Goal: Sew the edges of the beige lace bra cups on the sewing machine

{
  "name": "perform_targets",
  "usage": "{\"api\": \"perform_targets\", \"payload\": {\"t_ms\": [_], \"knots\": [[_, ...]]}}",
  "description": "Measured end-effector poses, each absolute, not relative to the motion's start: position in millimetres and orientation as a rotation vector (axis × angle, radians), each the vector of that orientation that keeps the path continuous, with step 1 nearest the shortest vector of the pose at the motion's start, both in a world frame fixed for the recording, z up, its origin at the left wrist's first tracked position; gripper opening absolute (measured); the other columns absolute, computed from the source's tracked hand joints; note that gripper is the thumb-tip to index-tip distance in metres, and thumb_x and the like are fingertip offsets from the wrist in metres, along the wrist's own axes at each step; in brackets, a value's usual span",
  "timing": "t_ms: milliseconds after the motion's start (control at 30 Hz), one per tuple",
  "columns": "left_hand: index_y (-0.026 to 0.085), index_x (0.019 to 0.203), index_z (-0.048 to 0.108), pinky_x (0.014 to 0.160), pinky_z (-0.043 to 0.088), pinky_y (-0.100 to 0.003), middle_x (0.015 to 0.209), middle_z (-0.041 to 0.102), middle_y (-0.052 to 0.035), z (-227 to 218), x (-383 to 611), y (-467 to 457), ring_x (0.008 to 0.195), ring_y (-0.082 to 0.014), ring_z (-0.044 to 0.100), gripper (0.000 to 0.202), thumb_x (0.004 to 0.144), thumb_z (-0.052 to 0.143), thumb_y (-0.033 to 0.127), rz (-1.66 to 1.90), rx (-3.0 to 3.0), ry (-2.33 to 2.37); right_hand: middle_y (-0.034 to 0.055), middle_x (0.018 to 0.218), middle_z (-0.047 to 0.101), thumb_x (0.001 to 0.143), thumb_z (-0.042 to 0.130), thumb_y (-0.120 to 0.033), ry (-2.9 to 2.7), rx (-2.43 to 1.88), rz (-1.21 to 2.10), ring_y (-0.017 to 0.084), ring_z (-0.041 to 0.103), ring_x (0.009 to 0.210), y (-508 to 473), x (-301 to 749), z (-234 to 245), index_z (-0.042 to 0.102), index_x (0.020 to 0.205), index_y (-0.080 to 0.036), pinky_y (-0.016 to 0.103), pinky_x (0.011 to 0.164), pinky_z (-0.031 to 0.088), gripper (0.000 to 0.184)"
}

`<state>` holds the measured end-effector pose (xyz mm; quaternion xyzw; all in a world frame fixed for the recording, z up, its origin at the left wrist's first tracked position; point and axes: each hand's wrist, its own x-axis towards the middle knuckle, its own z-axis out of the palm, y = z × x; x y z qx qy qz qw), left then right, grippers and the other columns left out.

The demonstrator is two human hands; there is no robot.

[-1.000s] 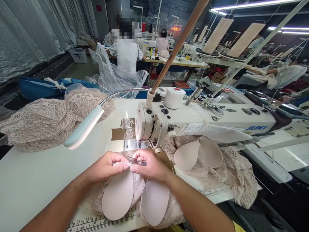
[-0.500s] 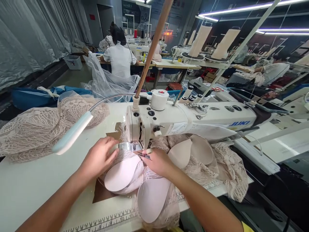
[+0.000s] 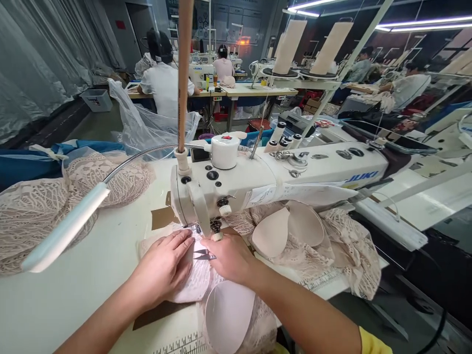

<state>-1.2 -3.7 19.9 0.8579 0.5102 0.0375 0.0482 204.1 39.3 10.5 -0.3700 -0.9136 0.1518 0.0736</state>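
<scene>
We have our left hand (image 3: 164,268) spread flat, fingers open and pressing down on the lace bra (image 3: 199,280) that lies on the white table (image 3: 73,295) just in front of the sewing machine (image 3: 258,182). Our right hand (image 3: 230,255) sits at three o'clock from the left, touching the same piece, curled around small thread snips (image 3: 202,254) whose blades point toward nine o'clock, at the left fingertips. The front edge of the bra lies under the needle area at twelve o'clock from our hands, and one smooth cup (image 3: 228,314) of it hangs toward six o'clock at the table's edge, beside the ruler strip (image 3: 177,344). At two o'clock from our right hand, under the machine's arm, lies a heap of further bras (image 3: 295,231), cups up. At ten o'clock a white gooseneck lamp (image 3: 64,228) reaches over the table, and beyond it a pile of lace (image 3: 40,211) rests at nine to ten o'clock. Far off at twelve o'clock another person in a white shirt (image 3: 164,86) sits at another machine, back to us.
</scene>
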Motion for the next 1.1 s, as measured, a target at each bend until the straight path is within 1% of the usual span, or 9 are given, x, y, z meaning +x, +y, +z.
{"api": "perform_targets", "payload": {"t_ms": [133,200,333,433,533,633,767,933,1100], "knots": [[0.006,0.127,0.056,0.087,0.049,-0.046,0.111,0.066,-0.0193,28.2,-2.0,5.2,0.1,-0.0314,0.06,0.049,0.083,0.044,0.022,-0.019,2.621,1.515,0.0047,0.086,0.067,0.079,0.054,-0.02,-2.766,-1.156,0.461,0.019,0.059,0.074,40.0,202.8,11.1,0.064,0.093,-0.021,0.027,0.059,0.035,0.017],[0.008,0.12,0.062,0.087,0.048,-0.047,0.107,0.067,-0.0178,30.9,-1.0,9.4,0.098,-0.0312,0.06,0.044,0.081,0.044,0.019,-0.042,2.618,1.508,0.0045,0.086,0.067,0.08,0.054,-0.02,-2.773,-1.173,0.45,0.019,0.058,0.074,40.0,202.2,11.0,0.064,0.094,-0.02,0.027,0.058,0.035,0.017],[0.014,0.106,0.067,0.092,0.043,-0.049,0.111,0.067,-0.0148,33.2,-1.2,15.5,0.104,-0.0321,0.059,0.036,0.077,0.045,0.015,-0.012,2.643,1.478,0.0043,0.089,0.067,0.082,0.055,-0.024,-2.777,-1.17,0.45,0.019,0.059,0.077,39.8,202.8,10.4,0.063,0.095,-0.021,0.027,0.06,0.037,0.016],[0.015,0.107,0.066,0.096,0.039,-0.052,0.113,0.066,-0.0134,29.3,-4.6,15.5,0.106,-0.0323,0.058,0.037,0.076,0.046,0.013,0.054,2.684,1.454,0.0036,0.092,0.067,0.082,0.055,-0.025,-2.782,-1.15,0.485,0.019,0.059,0.078,39.2,204.1,11.5,0.062,0.097,-0.022,0.028,0.062,0.037,0.017],[0.012,0.118,0.062,0.098,0.037,-0.052,0.118,0.065,-0.0141,21.0,-8.5,11.7,0.109,-0.0321,0.057,0.046,0.075,0.045,0.009,0.184,2.781,1.395,0.003,0.091,0.067,0.08,0.055,-0.025,-2.81,-1.14,0.497,0.019,0.06,0.079,38.3,204.4,13.2,0.062,0.097,-0.022,0.028,0.063,0.038,0.018],[0.01,0.122,0.058,0.098,0.039,-0.048,0.121,0.064,-0.0134,13.5,-9.8,7.8,0.109,-0.0298,0.057,0.053,0.072,0.044,0.003,0.288,2.858,1.31,0.0027,0.09,0.067,0.08,0.055,-0.026,-2.824,-1.152,0.466,0.02,0.06,0.079,38.0,203.5,13.8,0.061,0.097,-0.023,0.029,0.062,0.037,0.019],[0.01,0.118,0.061,0.092,0.045,-0.044,0.114,0.067,-0.0138,9.7,-9.2,7.9,0.101,-0.0273,0.06,0.048,0.074,0.043,0.003,0.349,2.855,1.277,0.003,0.087,0.066,0.078,0.056,-0.023,-2.843,-1.156,0.434,0.02,0.06,0.079,38.0,201.9,13.3,0.06,0.101,-0.023,0.029,0.063,0.037,0.024],[0.013,0.105,0.066,0.086,0.048,-0.045,0.102,0.07,-0.0129,8.7,-12.1,14.8,0.094,-0.0277,0.062,0.039,0.076,0.042,0.003,0.363,2.801,1.302,0.0054,0.089,0.067,0.074,0.057,-0.018,-2.853,-1.184,0.417,0.02,0.06,0.078,37.1,197.5,12.7,0.057,0.113,-0.021,0.029,0.062,0.037,0.039],[0.014,0.097,0.067,0.085,0.048,-0.048,0.097,0.069,-0.0134,2.6,-16.6,19.0,0.092,-0.0287,0.061,0.033,0.077,0.043,0.005,0.341,2.723,1.357,0.0054,0.086,0.067,0.074,0.055,-0.016,-2.841,-1.214,0.371,0.021,0.059,0.077,36.9,192.0,12.0,0.058,0.108,-0.021,0.028,0.059,0.035,0.034]]}}
